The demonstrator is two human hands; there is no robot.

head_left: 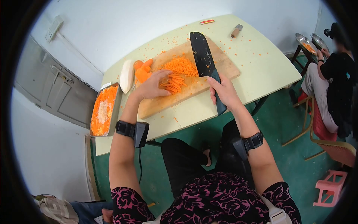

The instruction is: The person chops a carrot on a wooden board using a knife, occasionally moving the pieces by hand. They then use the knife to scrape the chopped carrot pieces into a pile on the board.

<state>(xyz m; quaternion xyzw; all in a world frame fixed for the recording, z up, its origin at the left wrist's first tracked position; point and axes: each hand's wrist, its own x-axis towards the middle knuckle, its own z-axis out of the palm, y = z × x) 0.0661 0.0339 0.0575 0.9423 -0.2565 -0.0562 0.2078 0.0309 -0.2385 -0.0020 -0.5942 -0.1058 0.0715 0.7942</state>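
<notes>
My right hand point(225, 91) is closed round the dark green handle of a broad kitchen knife point(202, 54). Its black blade lies over the right part of a wooden cutting board point(223, 67), with bits of carrot stuck to it. My left hand point(153, 85) curves its thumb and fingers around a bundle of carrot sticks point(174, 84) on the board. Behind the sticks is a heap of diced carrot point(181, 66). Larger carrot pieces point(143, 71) lie beyond my left wrist, partly hidden by the hand.
A peeled white radish point(126, 75) lies left of the board, near a metal tray point(118, 98) of chopped carrot and pale bits. A lighter point(207, 22) and a wooden-handled tool point(236, 31) lie at the back. A seated person point(332, 78) works at right.
</notes>
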